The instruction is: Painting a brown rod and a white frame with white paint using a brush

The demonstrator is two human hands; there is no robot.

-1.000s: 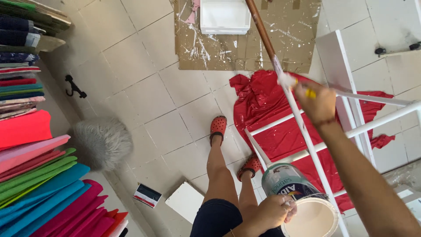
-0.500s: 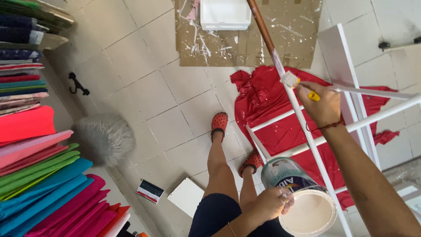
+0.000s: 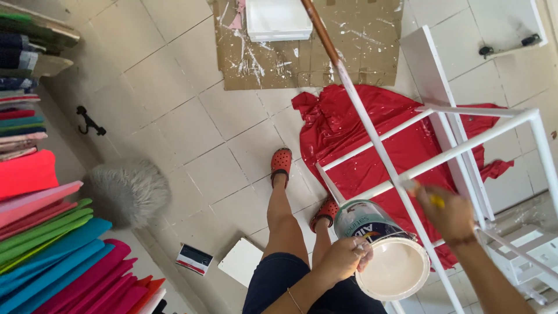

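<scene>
My left hand point(image 3: 343, 260) grips the rim of an open paint can point(image 3: 383, 250) filled with off-white paint, held at waist height. My right hand point(image 3: 449, 215) is closed around a paintbrush with a yellow handle point(image 3: 436, 200), its tip by a bar of the white metal frame point(image 3: 442, 157). The frame stands over a red cloth point(image 3: 360, 139) spread on the tiled floor. My feet in red clogs point(image 3: 281, 164) stand at the cloth's left edge.
A paint-spattered cardboard sheet point(image 3: 372, 40) with a white box point(image 3: 278, 18) lies beyond the cloth. Stacks of coloured fabric point(image 3: 46, 244) fill the left side. A grey fluffy cushion point(image 3: 129, 191), a small card box point(image 3: 194, 259) and a white board point(image 3: 243, 261) lie on the floor.
My right hand with the brush has come down along the frame, from the upper crossbar to a lower bar beside the can. The view has tilted a little.
</scene>
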